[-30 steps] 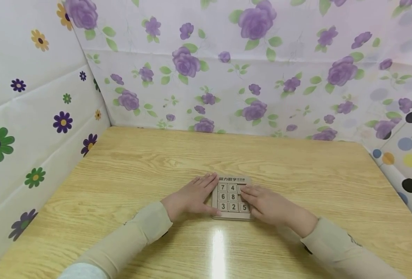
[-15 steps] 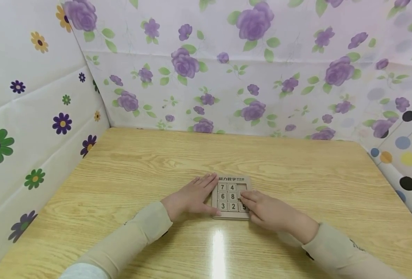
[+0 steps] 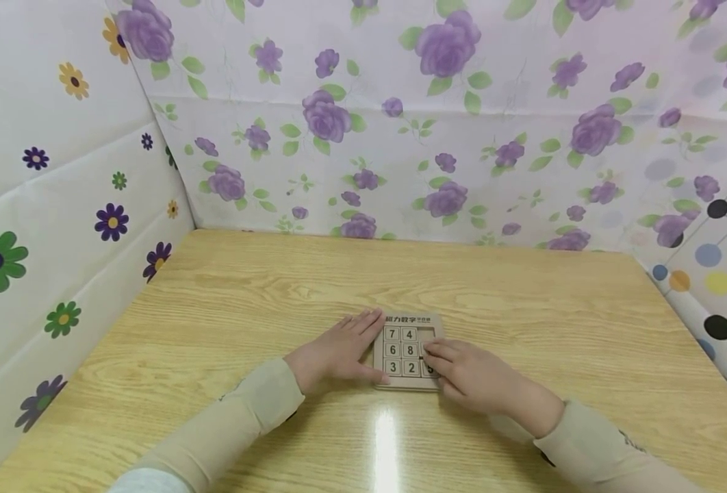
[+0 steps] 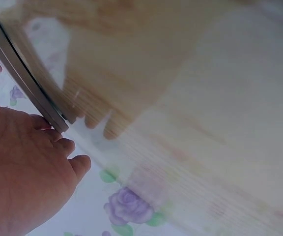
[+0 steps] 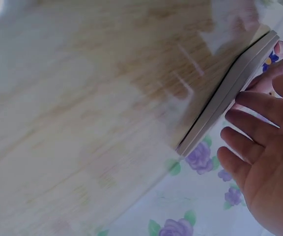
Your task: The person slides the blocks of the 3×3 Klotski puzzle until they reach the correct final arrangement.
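Observation:
A square wooden number sliding puzzle (image 3: 409,385) lies flat on the table in the head view. Tiles 7, 4, 6, 8, 3 and 2 show plainly, while 5 is partly covered; a gap is at the top right. My left hand (image 3: 339,349) rests along the puzzle's left side, fingers extended to its upper corner and thumb at the lower one. With its fingertips, my right hand (image 3: 480,376) presses the middle-right tile, whose number is hidden. Both wrist views show the puzzle's edge beside the left hand (image 4: 28,172) and the right hand (image 5: 269,147).
The wood-grain table (image 3: 265,287) extends around the puzzle on all sides. Behind it hangs a purple-flowered cloth (image 3: 339,171). A flower-patterned cloth (image 3: 80,239) borders the left, and a dotted cloth (image 3: 702,294) the right.
My right hand's fingertips have moved down the right column, sliding a tile from the top row to the middle. The gap is now at the top right. The left hand stays put.

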Demonstrator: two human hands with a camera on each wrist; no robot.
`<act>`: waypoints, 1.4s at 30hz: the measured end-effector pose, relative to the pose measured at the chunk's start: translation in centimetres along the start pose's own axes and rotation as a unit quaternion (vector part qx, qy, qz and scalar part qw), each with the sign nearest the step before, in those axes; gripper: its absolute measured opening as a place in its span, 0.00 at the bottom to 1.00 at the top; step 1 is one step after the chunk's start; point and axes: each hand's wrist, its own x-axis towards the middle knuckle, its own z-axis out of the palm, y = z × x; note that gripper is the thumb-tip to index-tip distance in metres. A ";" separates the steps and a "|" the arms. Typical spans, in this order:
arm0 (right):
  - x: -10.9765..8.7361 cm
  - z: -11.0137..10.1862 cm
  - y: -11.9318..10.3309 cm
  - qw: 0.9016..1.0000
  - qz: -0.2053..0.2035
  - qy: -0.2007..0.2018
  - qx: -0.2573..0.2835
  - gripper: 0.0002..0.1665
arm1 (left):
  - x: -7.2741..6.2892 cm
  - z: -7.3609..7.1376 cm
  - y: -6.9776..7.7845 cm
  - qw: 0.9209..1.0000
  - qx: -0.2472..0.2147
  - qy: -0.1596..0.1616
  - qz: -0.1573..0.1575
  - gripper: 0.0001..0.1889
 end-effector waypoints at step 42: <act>3.8 0.8 1.6 0.999 0.011 -0.006 0.043 0.23 | 0.2 0.1 0.0 1.000 0.005 0.002 0.003 0.56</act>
